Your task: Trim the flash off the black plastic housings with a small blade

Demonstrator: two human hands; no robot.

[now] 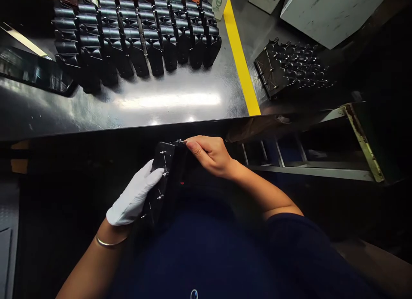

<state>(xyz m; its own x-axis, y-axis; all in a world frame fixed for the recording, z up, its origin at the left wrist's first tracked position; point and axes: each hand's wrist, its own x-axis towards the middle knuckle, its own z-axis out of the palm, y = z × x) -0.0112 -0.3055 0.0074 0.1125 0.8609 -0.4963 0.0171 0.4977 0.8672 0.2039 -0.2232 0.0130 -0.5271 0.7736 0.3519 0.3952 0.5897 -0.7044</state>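
Observation:
A black moulded part [161, 183] with small shiny pins along its face is held in front of my body, below the bench edge. My left hand [137, 193], in a white glove, grips its left side with the thumb over the face. At the part's top right corner, the bare fingers of my right hand [210, 155] are closed in a pinch. Something thin and shiny shows at the fingertips, too small to name.
Rows of black parts [141, 37] stand on the metal bench [96, 114]. Right of the yellow stripe [241, 58] lie more black parts [289, 67] and a grey box [331, 15]. A dark tray [35, 71] is at left, a metal frame [322, 172] below right.

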